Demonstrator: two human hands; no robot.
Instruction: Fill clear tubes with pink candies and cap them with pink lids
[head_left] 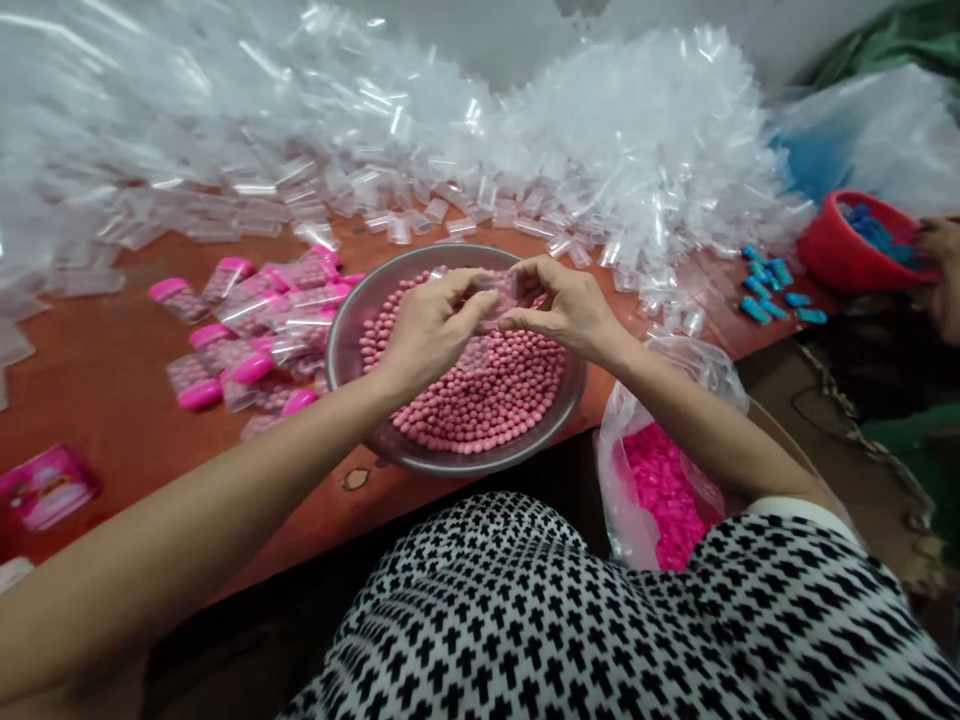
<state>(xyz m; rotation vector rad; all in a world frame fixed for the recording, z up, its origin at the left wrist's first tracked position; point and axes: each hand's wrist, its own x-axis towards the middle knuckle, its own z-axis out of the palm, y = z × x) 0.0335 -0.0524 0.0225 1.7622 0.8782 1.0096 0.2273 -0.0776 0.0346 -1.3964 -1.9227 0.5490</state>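
Over the pink beads in a metal bowl, a clear container is held between the left hand and right hand, the fingers curled narrowly around it. The bowl sits at the near edge of the reddish-brown worktop. Pink-capped containers crowd its left side, with worktop showing beyond them. Heaped clear containers fill the back before a pale wall; a bag of pink caps stands right, below the edge.

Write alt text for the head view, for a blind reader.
The left hand and right hand hold a clear container above a gray bowl of pink beads on a reddish table. Pink-capped containers lie left of the bowl; loose clear containers are heaped behind it.
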